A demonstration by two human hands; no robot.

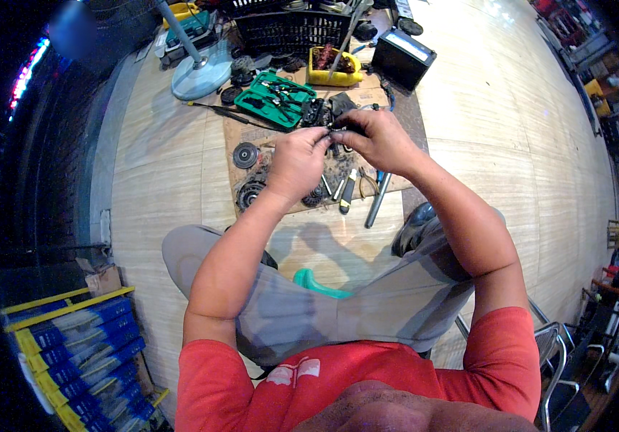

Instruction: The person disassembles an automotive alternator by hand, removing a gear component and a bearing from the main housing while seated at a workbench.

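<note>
My left hand and my right hand meet over a dirty cardboard sheet, fingers pinched together at the tips. Between them is a small dark part, mostly covered by the fingers and too small to name. Just beyond the hands lie dark greasy parts and an open green tool case with tools in it. Nearer to me on the cardboard are a yellow-and-black handled tool, pliers and a metal tube. Round dark metal parts sit left of my left hand.
A yellow tub of dirty parts, a black crate and a black box-shaped battery stand at the far side. A pole on a round base rises at far left. Blue-and-yellow boxes are stacked at lower left.
</note>
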